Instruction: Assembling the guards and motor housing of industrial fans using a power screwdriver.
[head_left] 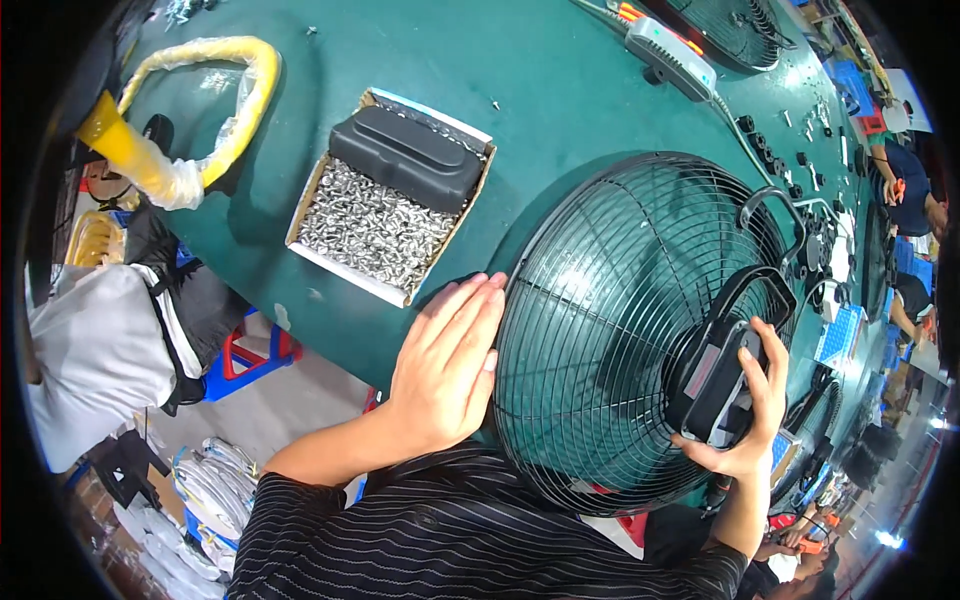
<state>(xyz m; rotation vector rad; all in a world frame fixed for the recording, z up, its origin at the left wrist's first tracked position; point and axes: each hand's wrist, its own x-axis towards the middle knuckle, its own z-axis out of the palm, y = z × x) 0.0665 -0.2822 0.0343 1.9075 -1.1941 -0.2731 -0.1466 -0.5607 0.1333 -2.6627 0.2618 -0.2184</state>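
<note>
A round black fan guard of wire rings (590, 330) stands tilted at the table's near edge, in front of me. My left hand (445, 365) lies flat against its left rim, fingers stretched out and thumb beside them. On the guard's right side sits a black motor housing (708, 390) with a curved black bracket (745, 290) above it. My right hand (750, 415) grips this housing, thumb at its lower end and fingers over its upper side. Part of the housing is hidden behind those fingers.
Left of the fan, a cardboard box (300, 215) holds many small silver screws (375, 225) and a black plastic cover (405, 155). A yellow plastic-wrapped ring (262, 90) stands at far left. Beyond lie a grey power strip (670, 55) and another fan guard (735, 30). Co-workers sit around.
</note>
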